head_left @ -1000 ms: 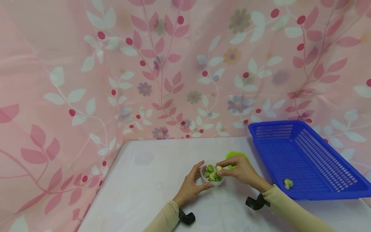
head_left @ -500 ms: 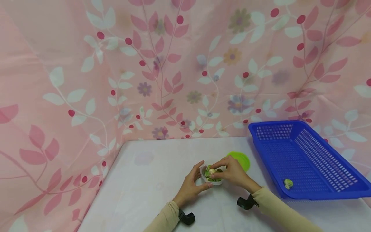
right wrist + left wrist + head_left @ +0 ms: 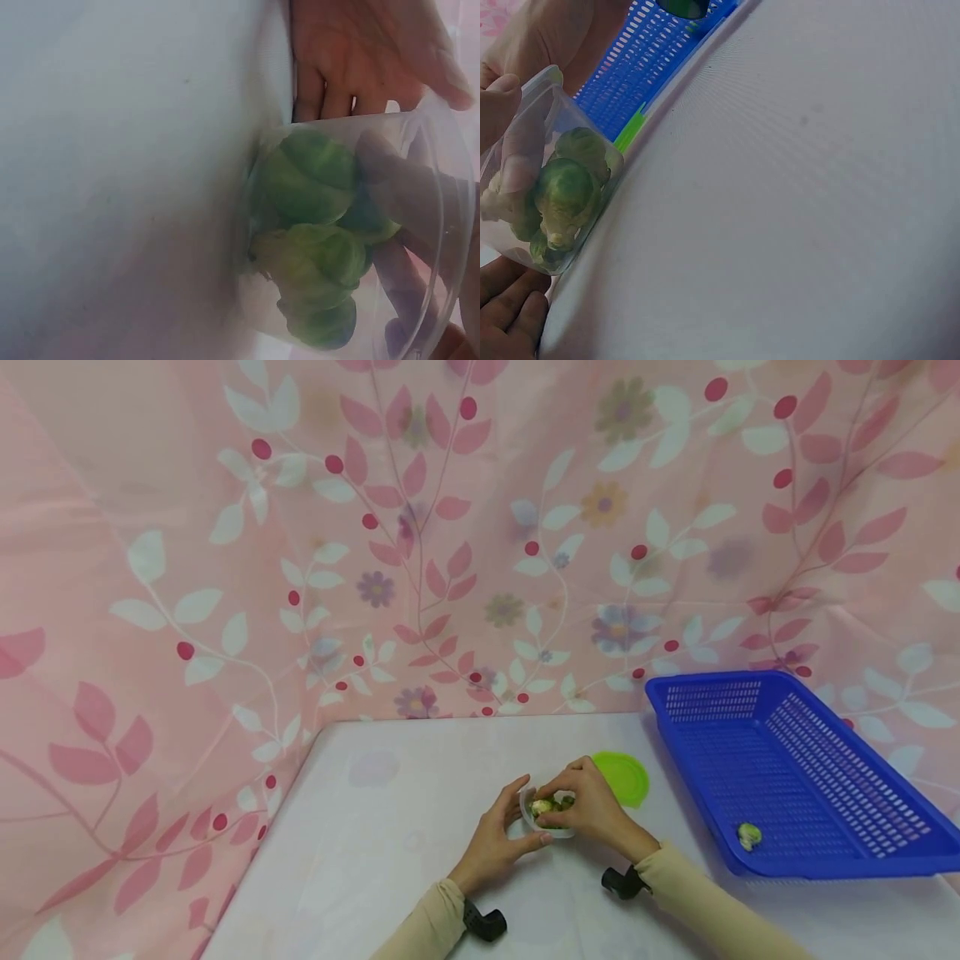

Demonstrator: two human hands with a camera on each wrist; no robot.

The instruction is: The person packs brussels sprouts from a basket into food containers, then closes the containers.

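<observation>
A small clear plastic container (image 3: 558,834) stands on the table with several Brussels sprouts (image 3: 566,191) inside, their green heads showing through its wall. My left hand (image 3: 495,842) holds the container from the left, thumb at the near side and fingers around the far side. From the right, my right hand (image 3: 592,803) reaches over the rim, its thumb and fingers down inside the container. Between those fingertips it pinches a pale-bottomed Brussels sprout (image 3: 542,807). The right hand covers part of the container's contents in the head view.
A round bright green lid (image 3: 626,779) lies just behind the right hand. Further right stands a large blue perforated basket (image 3: 832,865), with a single Brussels sprout (image 3: 749,836) at its near left corner. Pink floral cloth (image 3: 450,527) hangs behind the table.
My right hand has moved left and down into the container with the pinched sprout, uncovering more of the green lid. My left hand has kept its hold on the container.
</observation>
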